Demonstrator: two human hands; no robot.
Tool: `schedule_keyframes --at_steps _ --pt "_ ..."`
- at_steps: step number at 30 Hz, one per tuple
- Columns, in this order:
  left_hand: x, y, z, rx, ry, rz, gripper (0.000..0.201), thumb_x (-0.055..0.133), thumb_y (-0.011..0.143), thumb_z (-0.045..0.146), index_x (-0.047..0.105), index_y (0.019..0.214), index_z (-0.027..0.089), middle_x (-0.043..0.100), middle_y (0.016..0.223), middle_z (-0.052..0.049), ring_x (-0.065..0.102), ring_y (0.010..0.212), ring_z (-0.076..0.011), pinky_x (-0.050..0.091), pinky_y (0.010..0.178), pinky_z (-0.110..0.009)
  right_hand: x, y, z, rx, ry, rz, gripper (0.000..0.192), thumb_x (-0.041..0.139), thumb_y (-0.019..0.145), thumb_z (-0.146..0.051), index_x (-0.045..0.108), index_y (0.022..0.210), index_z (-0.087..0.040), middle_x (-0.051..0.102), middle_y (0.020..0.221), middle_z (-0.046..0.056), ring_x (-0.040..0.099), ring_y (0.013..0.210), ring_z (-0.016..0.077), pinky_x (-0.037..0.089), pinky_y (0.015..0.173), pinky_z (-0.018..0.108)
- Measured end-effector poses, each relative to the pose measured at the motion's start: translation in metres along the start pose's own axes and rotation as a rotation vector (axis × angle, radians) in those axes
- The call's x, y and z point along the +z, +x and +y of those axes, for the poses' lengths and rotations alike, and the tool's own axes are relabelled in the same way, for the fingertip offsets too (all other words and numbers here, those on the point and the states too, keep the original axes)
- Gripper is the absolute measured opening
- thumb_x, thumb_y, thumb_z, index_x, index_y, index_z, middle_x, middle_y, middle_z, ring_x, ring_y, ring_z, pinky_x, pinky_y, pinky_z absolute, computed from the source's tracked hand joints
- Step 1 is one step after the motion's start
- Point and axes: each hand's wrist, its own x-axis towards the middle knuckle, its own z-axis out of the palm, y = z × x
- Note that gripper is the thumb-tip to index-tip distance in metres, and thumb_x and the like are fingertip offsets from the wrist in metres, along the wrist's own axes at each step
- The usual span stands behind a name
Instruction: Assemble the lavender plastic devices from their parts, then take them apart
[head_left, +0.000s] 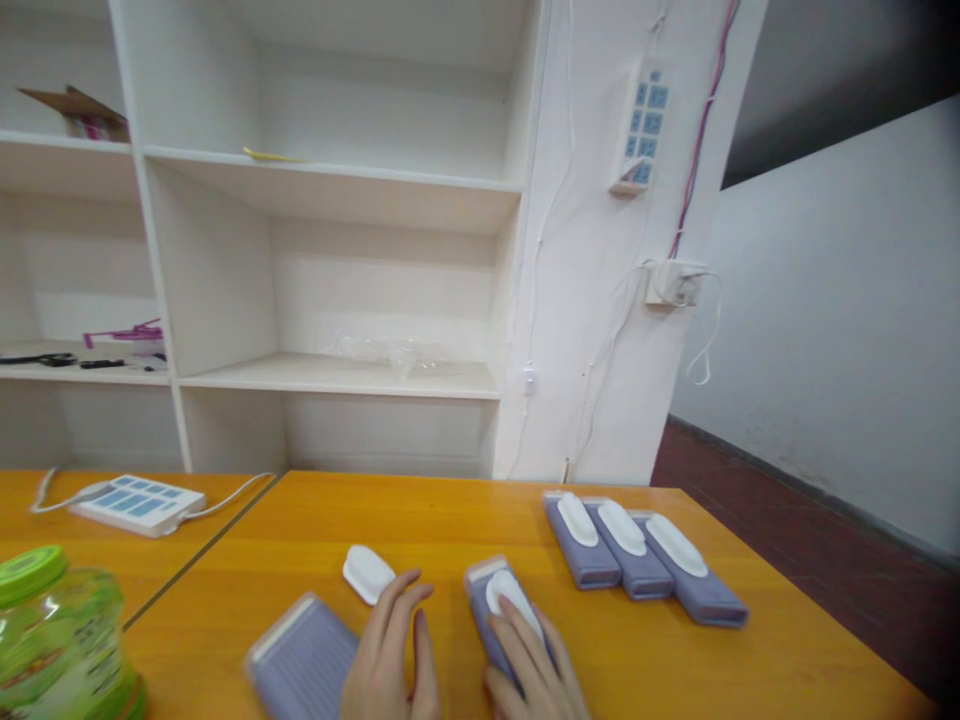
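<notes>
My right hand (pixel 536 665) wraps around a small purple-grey packet (pixel 480 590) on the table, thumb on its near left side. Its fingertips press on a white oval piece (pixel 506 590) that lies on top of this packet. My left hand (pixel 394 655) hovers with fingers apart and nothing visible in it. Just beyond its fingertips lies a loose white oval piece (pixel 367 573). Left of that hand is a wider purple-grey ribbed packet (pixel 304 660), partly hidden by the hand. Three purple-grey packets (pixel 600 577) stand side by side at the right, each topped with a white oval piece (pixel 621 527).
A clear jar with a green lid (pixel 64 635) stands at the left front. Behind it a white power strip (pixel 139 503) with cords lies on the orange table (pixel 420 510). White shelves (pixel 337 375) rise at the back. The table's right edge drops to a dark red floor (pixel 750 500).
</notes>
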Motion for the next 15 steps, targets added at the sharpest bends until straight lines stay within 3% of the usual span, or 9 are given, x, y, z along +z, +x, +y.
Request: schedule_keyframes --at_steps 1,3,7,10,12,15 --pt "-0.007 0.006 -0.001 0.051 0.087 -0.011 0.023 0.055 0.088 0.03 0.07 0.105 0.027 0.068 0.122 -0.009 0.061 0.117 -0.0316 0.042 0.104 -0.044 0.0 0.007 0.012 -0.03 -0.031 -0.019 0.023 0.057 0.085 -0.012 0.072 0.093 -0.027 0.065 0.134 0.005 0.058 0.127 0.0296 0.049 0.104 0.048" --pt "-0.023 0.018 -0.003 0.114 0.295 -0.03 0.025 0.054 0.087 0.031 0.069 0.107 0.027 0.069 0.122 -0.009 0.062 0.114 -0.0317 0.043 0.1 -0.044 -0.001 0.022 0.032 0.103 -0.101 -0.075 0.024 0.052 0.086 -0.008 0.071 0.09 -0.022 0.054 0.146 0.009 0.045 0.138 0.0326 0.039 0.111 0.057" --pt "-0.058 0.04 -0.011 -0.004 0.664 0.05 0.032 0.041 0.093 0.034 0.064 0.112 0.023 0.066 0.123 -0.011 0.061 0.111 -0.0306 0.044 0.096 -0.045 -0.004 0.049 0.04 0.302 -0.168 -0.049 0.027 0.043 0.093 -0.01 0.069 0.092 -0.016 0.039 0.156 0.016 0.026 0.147 0.0368 0.017 0.114 0.071" --pt "-0.076 0.048 -0.023 -0.175 0.905 0.078 0.045 0.034 0.094 0.043 0.059 0.123 0.019 0.06 0.129 -0.016 0.057 0.115 -0.0358 0.044 0.092 -0.051 0.002 0.065 0.011 0.265 -0.048 -0.039 0.026 0.047 0.094 -0.016 0.067 0.11 -0.018 0.038 0.156 0.014 0.025 0.148 0.0348 0.019 0.117 0.066" --pt "-0.081 0.048 -0.033 -0.298 0.989 0.02 0.059 0.036 0.092 0.055 0.056 0.128 0.014 0.058 0.128 -0.021 0.055 0.116 -0.0403 0.045 0.089 -0.053 0.012 0.08 -0.017 0.231 0.119 -0.121 0.031 0.046 0.094 -0.016 0.066 0.117 -0.02 0.045 0.152 0.012 0.037 0.143 0.0291 0.034 0.115 0.05" --pt "-0.082 0.045 -0.042 -0.406 0.994 -0.069 0.079 0.044 0.083 0.069 0.052 0.132 0.009 0.06 0.118 -0.023 0.056 0.112 -0.0421 0.046 0.086 -0.051 0.04 0.115 -0.055 0.347 0.328 -0.283 0.037 0.044 0.095 -0.018 0.062 0.127 -0.024 0.055 0.141 0.009 0.052 0.131 0.0234 0.041 0.109 0.038"
